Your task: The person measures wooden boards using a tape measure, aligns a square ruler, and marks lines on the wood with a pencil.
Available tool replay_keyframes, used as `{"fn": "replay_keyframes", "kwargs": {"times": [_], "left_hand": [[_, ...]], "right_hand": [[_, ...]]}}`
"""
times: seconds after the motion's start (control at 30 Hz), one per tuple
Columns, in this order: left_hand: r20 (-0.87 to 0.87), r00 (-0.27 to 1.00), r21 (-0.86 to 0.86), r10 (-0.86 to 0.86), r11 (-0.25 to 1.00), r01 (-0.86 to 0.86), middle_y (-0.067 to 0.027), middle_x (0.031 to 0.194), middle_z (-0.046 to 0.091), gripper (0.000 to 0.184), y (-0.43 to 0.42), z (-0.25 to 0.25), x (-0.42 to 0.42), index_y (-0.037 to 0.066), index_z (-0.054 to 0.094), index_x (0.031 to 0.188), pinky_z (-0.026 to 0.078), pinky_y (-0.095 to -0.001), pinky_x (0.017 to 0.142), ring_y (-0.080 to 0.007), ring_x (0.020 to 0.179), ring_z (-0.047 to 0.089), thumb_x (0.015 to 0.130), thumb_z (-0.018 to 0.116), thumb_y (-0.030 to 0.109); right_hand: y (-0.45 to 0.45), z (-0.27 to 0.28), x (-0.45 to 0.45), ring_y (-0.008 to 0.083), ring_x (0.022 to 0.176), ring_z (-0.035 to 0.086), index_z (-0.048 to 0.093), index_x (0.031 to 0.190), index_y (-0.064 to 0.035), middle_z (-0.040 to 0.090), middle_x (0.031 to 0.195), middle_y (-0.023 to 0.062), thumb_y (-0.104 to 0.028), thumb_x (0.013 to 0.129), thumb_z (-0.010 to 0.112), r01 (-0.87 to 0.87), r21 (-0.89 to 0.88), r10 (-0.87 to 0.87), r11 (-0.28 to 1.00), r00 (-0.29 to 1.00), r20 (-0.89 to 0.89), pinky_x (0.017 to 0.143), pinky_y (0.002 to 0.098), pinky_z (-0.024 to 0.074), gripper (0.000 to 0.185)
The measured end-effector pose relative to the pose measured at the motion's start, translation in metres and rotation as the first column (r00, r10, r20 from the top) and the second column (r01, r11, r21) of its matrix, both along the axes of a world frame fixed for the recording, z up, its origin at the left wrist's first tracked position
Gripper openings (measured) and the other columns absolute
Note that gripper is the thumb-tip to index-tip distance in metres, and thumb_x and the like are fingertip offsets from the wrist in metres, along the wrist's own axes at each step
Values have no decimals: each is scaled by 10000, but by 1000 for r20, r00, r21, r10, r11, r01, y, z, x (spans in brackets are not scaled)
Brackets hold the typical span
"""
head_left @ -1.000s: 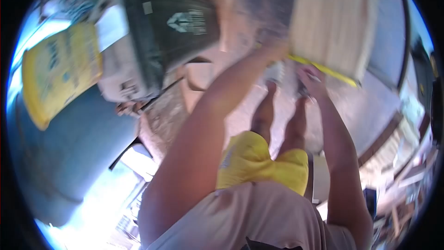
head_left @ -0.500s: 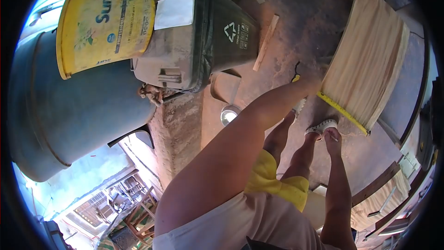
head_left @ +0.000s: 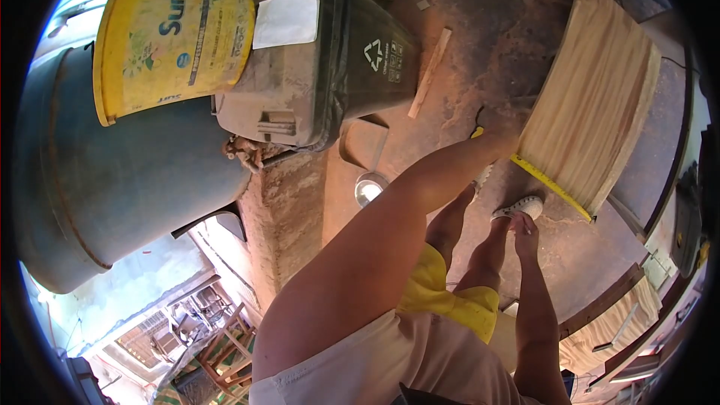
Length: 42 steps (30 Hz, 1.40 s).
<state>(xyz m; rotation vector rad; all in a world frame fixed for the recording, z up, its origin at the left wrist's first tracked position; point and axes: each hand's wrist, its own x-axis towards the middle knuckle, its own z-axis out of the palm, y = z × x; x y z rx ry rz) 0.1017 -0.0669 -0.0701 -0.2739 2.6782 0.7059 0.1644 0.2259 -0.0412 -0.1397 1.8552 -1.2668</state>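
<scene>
A pale wood-grained panel (head_left: 589,97) lies at the right, and a yellow tape blade (head_left: 553,187) runs along its lower edge. My left hand (head_left: 511,139) is at the panel's lower left corner, by one end of the blade; its fingers are hidden. A small yellow and black object (head_left: 478,132) shows beside the left wrist. Below the blade, near a shoe (head_left: 527,207), my right hand (head_left: 524,232) has its fingers drawn together around something too small to make out. It is apart from the panel.
At the left a yellow bucket (head_left: 176,49) rests on a lidded dark bin (head_left: 382,60), near a large blue-grey drum (head_left: 127,180). A wood strip (head_left: 431,71), a dustpan (head_left: 362,142) and a metal bowl (head_left: 370,189) are on the floor. Another wood board (head_left: 611,326) is at lower right.
The view has swung and sharpened since the first frame. My right hand has drawn back slightly down and left from the panel. My left hand stays at the panel's corner.
</scene>
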Motion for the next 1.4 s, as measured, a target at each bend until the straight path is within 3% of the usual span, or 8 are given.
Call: {"fn": "replay_keyframes", "kwargs": {"times": [0.13,0.27,0.57,0.7,0.73,1.0,1.33,1.4], "left_hand": [[375,838,348,-396,898,268,-129,895,686,233,-2,64,8,81,715,955,497,-391,770,-271,882,654,757,649,183],[338,938,649,-78,741,-172,-105,704,668,231,44,39,61,76,721,855,486,-355,588,-218,637,649,778,685,290],[415,855,664,311,539,-519,-123,680,670,280,115,112,75,35,708,832,497,-356,584,-204,619,655,861,597,291],[341,781,755,524,343,-560,-114,645,655,302,118,23,16,17,670,756,490,-357,536,-184,576,641,871,596,287],[197,804,552,561,614,-564,-119,636,648,309,100,17,-22,15,657,743,494,-362,531,-196,569,641,871,602,291],[-119,885,225,450,880,-418,-161,775,672,301,31,67,-179,21,669,872,505,-405,666,-293,723,664,855,617,317],[286,918,266,275,897,-352,-175,793,663,285,99,27,-70,32,682,865,495,-426,693,-334,766,648,833,625,310],[174,936,239,306,909,-341,-92,607,648,263,110,20,-39,-10,668,833,491,-319,553,-173,532,638,867,603,242]], "right_hand": [[8,23,19,151,892,610,571,1134,-50,634,964,54,-251,928,562,83,132,-131,988,901,413,784,292,498,288],[-31,71,44,177,1051,558,363,1359,-60,532,1198,102,-232,932,555,516,-156,-377,842,772,512,877,304,473,499],[-10,74,30,187,1031,561,390,1340,-47,555,1129,67,-210,818,697,516,-121,-315,848,675,667,906,344,475,627],[17,81,58,175,983,558,454,1276,-12,566,1077,77,-255,804,719,417,-66,-285,907,720,633,872,313,459,594],[33,59,81,176,992,552,438,1289,-13,570,1071,82,-278,798,729,296,-90,-222,951,855,469,876,312,451,630],[31,141,80,129,905,562,412,1334,-109,564,993,41,-215,853,652,197,55,-198,979,847,493,801,298,471,547],[36,48,62,119,1000,529,419,1342,-47,570,1075,51,-233,894,580,458,-82,-273,885,653,706,873,254,424,511],[43,53,68,120,1017,523,413,1349,-50,563,1097,53,-244,891,581,441,-102,-223,892,625,748,892,260,416,525]]}}
